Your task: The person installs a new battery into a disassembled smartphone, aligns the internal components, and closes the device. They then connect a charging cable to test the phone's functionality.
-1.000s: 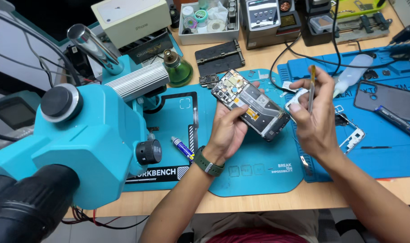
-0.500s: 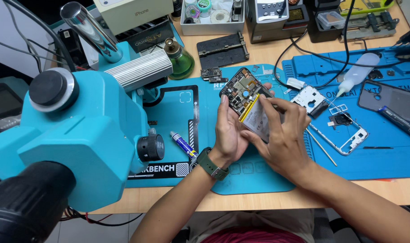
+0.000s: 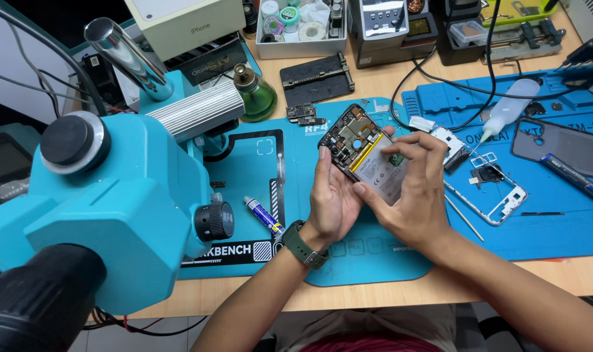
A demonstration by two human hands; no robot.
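Both hands hold 1 opened phone above the blue mat in the middle of the desk. The left hand cradles the phone from below, its fingers curled up along the left edge, with a dark green watch on the wrist. The right hand closes on the phone's right side, thumb and fingertips pressed on the pale battery. The phone is tilted, its circuit boards showing at the upper end. Just right of the hands a silver phone frame lies flat on the mat, with a white squeeze bottle beyond it. A large teal microscope fills the left, and a small glue tube lies near its base.
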